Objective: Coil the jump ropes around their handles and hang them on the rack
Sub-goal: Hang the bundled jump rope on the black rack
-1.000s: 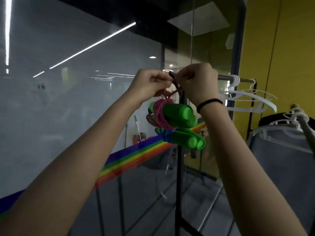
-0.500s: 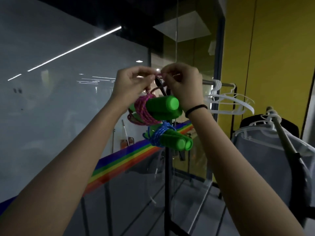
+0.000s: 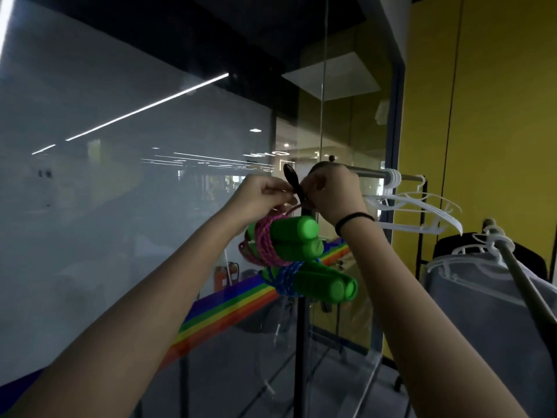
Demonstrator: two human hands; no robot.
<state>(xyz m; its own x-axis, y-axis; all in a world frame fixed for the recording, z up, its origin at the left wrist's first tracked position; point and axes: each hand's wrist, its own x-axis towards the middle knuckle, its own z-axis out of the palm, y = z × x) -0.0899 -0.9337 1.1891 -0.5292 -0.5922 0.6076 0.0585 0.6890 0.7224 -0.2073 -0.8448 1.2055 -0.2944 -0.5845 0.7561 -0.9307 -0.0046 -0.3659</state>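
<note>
We note a frosted glass wall (image 3: 120, 206) at left, carrying a rainbow stripe (image 3: 235, 306) low down. We find white hangers (image 3: 393, 181) and a grey garment (image 3: 482, 312) at right, before a yellow wall (image 3: 497, 116).

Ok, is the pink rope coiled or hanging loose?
Coiled. The pink rope is wound in tight turns around its green handles; one loop runs up to the left hand and right hand.

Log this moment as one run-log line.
step: hanging pink jump rope | left hand: pinches its loop | right hand: pinches loop at rack hook | blue jump rope: coiled, below pink
</note>
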